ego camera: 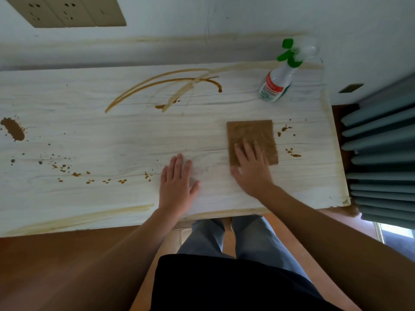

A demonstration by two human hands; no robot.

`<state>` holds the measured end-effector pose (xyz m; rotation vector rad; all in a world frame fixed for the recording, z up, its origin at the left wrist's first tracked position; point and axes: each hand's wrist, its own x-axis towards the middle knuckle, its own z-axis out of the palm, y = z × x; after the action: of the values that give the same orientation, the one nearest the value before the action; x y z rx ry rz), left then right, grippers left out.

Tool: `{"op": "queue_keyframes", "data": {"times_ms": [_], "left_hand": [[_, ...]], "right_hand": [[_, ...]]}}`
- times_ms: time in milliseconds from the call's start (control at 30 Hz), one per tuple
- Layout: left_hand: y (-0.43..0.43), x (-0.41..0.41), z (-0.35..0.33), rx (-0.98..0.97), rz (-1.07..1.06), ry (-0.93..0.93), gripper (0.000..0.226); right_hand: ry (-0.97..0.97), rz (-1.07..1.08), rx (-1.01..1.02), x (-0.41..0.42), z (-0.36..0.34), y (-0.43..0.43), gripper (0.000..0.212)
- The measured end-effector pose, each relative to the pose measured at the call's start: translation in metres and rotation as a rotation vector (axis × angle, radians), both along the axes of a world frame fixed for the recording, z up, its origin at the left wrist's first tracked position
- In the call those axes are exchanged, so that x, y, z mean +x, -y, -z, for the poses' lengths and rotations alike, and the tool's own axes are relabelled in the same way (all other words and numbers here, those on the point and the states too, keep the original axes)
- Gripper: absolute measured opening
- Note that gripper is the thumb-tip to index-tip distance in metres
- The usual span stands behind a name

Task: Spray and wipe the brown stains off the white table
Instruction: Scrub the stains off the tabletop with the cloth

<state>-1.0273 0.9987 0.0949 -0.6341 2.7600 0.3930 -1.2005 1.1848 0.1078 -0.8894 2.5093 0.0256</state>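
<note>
The white table [112, 135] carries brown stains: long curved streaks [161, 84] at the back middle, a thick blotch [13, 129] at the far left, and several small spots [89, 176] along the front left and beside the cloth at the right. A square brown cloth [251, 133] lies flat on the right part. My right hand [251, 169] rests on the cloth's near edge with straight fingers. To its left, my left hand [177, 185] lies flat on the bare tabletop. A spray bottle [280, 75] with a green trigger stands upright at the back right, apart from both hands.
A white wall with a beige socket panel [67, 10] runs behind the table. Grey-blue pleated curtains [381, 158] hang just past the table's right edge. Below the front edge are a brown floor and my legs.
</note>
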Motion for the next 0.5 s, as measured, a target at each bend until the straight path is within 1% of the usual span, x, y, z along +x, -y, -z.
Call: {"op": "queue_keyframes", "data": {"times_ms": [133,233,267,333,433,500], "left_hand": [[-0.002,-0.001,-0.001,0.003,-0.013,0.003,0.074],[-0.001,-0.001,-0.003,0.007,-0.017,0.012,0.074],[-0.001,-0.002,-0.003,0.003,-0.011,0.02,0.074],[0.0,-0.002,-0.003,-0.002,0.0,0.033,0.075],[0.001,-0.002,-0.004,0.004,-0.001,0.018,0.074],[0.0,-0.002,-0.005,0.007,0.0,0.01,0.074]], "right_hand": [[0.066,-0.262,-0.023,0.047,0.001,-0.014,0.073],[0.053,-0.351,-0.02,0.037,0.002,-0.029,0.071],[0.036,-0.344,-0.019,0.026,0.002,-0.033,0.07],[-0.009,-0.255,0.001,-0.001,0.001,-0.037,0.07],[-0.064,-0.031,0.021,-0.046,-0.001,-0.039,0.07],[-0.052,0.104,0.022,-0.065,-0.004,-0.034,0.069]]}}
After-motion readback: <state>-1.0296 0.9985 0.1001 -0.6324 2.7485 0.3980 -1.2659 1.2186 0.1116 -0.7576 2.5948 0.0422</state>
